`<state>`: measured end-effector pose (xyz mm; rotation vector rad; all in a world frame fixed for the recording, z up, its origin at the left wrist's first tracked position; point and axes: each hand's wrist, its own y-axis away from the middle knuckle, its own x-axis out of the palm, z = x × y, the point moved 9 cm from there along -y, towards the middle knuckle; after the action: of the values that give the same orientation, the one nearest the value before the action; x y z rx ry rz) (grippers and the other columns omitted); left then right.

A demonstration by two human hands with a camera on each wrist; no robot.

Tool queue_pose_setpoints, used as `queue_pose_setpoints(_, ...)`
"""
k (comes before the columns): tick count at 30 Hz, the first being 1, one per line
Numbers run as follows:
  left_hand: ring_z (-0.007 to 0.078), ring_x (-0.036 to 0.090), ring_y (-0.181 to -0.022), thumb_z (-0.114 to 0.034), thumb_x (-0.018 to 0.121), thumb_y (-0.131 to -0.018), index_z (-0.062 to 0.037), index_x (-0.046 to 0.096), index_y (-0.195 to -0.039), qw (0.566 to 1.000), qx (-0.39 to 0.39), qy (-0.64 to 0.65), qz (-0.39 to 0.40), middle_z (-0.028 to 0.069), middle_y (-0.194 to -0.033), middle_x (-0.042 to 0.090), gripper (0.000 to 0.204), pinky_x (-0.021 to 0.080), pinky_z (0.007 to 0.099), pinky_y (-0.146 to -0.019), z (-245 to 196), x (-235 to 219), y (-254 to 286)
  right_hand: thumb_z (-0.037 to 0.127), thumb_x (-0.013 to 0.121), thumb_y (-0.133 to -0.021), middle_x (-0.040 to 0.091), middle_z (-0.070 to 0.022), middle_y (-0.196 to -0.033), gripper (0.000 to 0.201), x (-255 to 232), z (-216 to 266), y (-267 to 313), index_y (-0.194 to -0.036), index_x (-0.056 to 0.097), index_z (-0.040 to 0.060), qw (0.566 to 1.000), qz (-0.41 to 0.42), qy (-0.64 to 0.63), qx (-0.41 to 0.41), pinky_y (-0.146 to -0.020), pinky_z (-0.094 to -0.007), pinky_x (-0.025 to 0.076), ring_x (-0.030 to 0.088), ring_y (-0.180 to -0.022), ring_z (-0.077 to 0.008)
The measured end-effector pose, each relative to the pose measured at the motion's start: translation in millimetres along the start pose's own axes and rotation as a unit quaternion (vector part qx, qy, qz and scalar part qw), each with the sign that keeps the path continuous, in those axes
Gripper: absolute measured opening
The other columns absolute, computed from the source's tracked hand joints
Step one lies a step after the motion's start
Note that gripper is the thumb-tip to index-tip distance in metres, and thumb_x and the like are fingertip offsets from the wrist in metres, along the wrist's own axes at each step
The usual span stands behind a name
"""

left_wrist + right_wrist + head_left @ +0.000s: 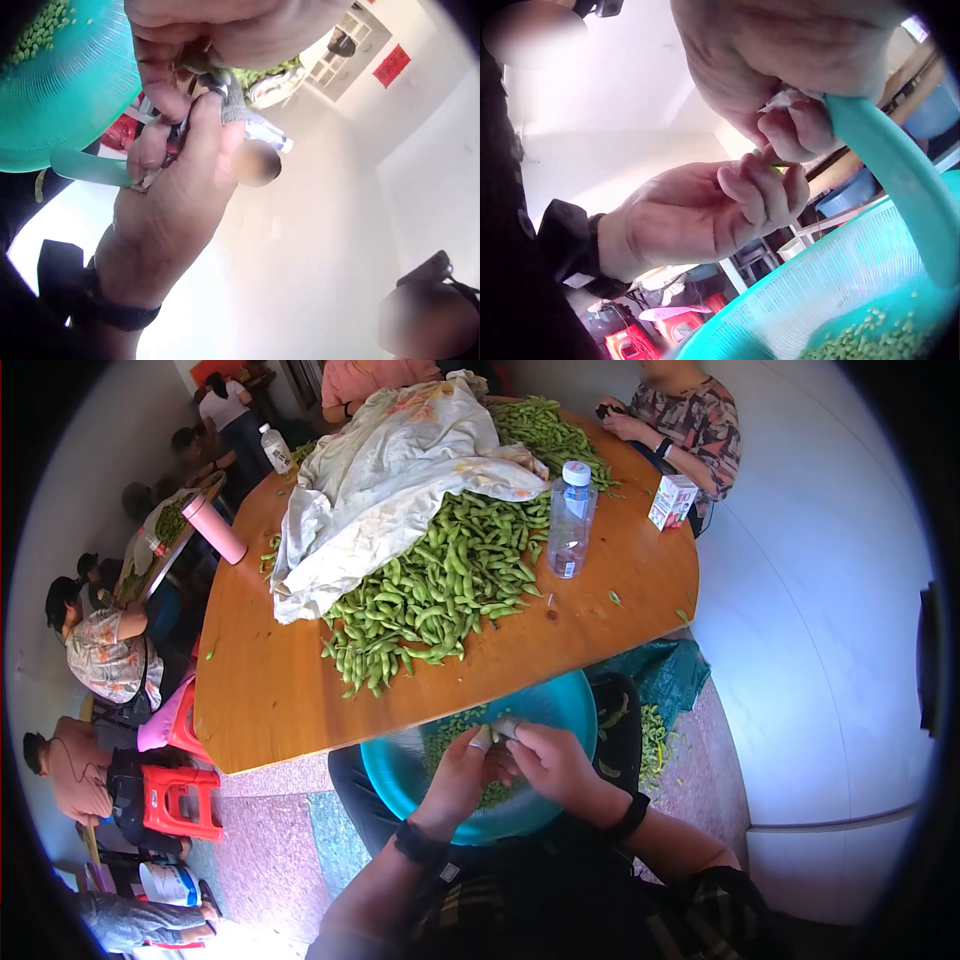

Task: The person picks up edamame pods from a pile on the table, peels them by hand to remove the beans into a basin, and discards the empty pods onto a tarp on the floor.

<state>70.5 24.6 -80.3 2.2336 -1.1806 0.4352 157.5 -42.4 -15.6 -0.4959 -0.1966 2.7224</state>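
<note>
Close together over a teal basin (378, 780), my left hand (455, 778) and right hand (562, 760) work with their fingertips nearly meeting. The left fingers pinch a green edamame pod (195, 60), mostly hidden by the fingers. From the curled right fingers juts a curved teal handle (896, 161), with a scrap of white material beside it. The working end of this handled tool is hidden in the grip. A grey knitted cover (235, 105) wraps the right thumb. Shelled green beans (870, 341) lie in the basin below.
A heap of edamame pods (440, 580) lies on the wooden table (270, 700), partly under a stained white cloth (370, 460). A clear bottle (571, 530), a pink flask (213, 528) and a small carton (672, 502) stand around it. Empty pods (652, 745) litter the floor. Other people sit nearby.
</note>
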Motion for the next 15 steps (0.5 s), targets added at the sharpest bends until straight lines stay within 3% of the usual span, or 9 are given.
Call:
queue_pose_setpoints(2, 0.0149, 0.06, -0.075, -0.014, 0.034, -0.102, 0.0017, 0.053, -0.114, 0.999, 0.006, -0.023, -0.024, 0.0086, -0.091, 0.062, 0.027, 0.048, 0.0273, -0.066, 1, -5, 2, 0.005, 0.053, -0.095, 0.061, -0.013, -0.08, 0.015, 6, -1, 0, -0.104, 0.059, -0.0051, 0.999, 0.029, 0.02, 0.001, -0.063, -0.0304, 0.048, 0.058, -0.068, -0.0147)
queue_pose_setpoints(6, 0.0141, 0.055, -0.069, -0.014, 0.038, -0.1, -0.0011, 0.054, -0.104, 0.993, 0.04, -0.092, -0.061, 0.0045, -0.084, 0.058, 0.021, 0.045, 0.0274, -0.063, -2, -10, 4, 0.005, 0.053, -0.094, 0.061, -0.0113, -0.079, 0.018, 3, 2, -1, -0.108, 0.06, -0.0039, 0.999, 0.005, -0.044, 0.029, -0.062, -0.0293, 0.046, 0.057, -0.067, -0.0137)
queue_pose_setpoints(11, 0.0121, 0.052, -0.072, -0.017, 0.047, -0.097, -0.0017, 0.053, -0.106, 0.998, 0.019, -0.064, -0.011, 0.0027, -0.084, 0.056, 0.019, 0.044, 0.0268, -0.067, 3, -11, 0, 0.005, 0.054, -0.093, 0.062, -0.0112, -0.078, 0.018, 1, 2, -4, -0.107, 0.061, -0.0037, 0.997, 0.001, -0.047, 0.054, -0.061, -0.0307, 0.047, 0.06, -0.067, -0.0164)
queue_pose_setpoints(13, 0.0112, 0.052, -0.073, -0.018, 0.047, -0.098, -0.0021, 0.054, -0.107, 0.999, 0.021, -0.001, -0.024, 0.0023, -0.085, 0.056, 0.019, 0.043, 0.0262, -0.067, -4, 2, 8, 0.003, 0.055, -0.092, 0.064, -0.0168, -0.081, 0.016, 2, 8, -3, -0.106, 0.061, -0.0018, 0.998, -0.012, 0.061, -0.013, -0.062, -0.0343, 0.05, 0.066, -0.071, -0.0311)
queue_pose_setpoints(15, 0.0103, 0.051, -0.074, -0.018, 0.048, -0.099, -0.0025, 0.054, -0.108, 0.997, 0.024, 0.062, -0.038, 0.0019, -0.086, 0.056, 0.019, 0.042, 0.0256, -0.067, -2, 0, 9, 0.003, 0.055, -0.092, 0.065, -0.0175, -0.082, 0.017, 7, 2, 1, -0.107, 0.061, -0.0016, 0.994, -0.014, 0.1, -0.036, -0.062, -0.0343, 0.05, 0.066, -0.072, -0.0325)
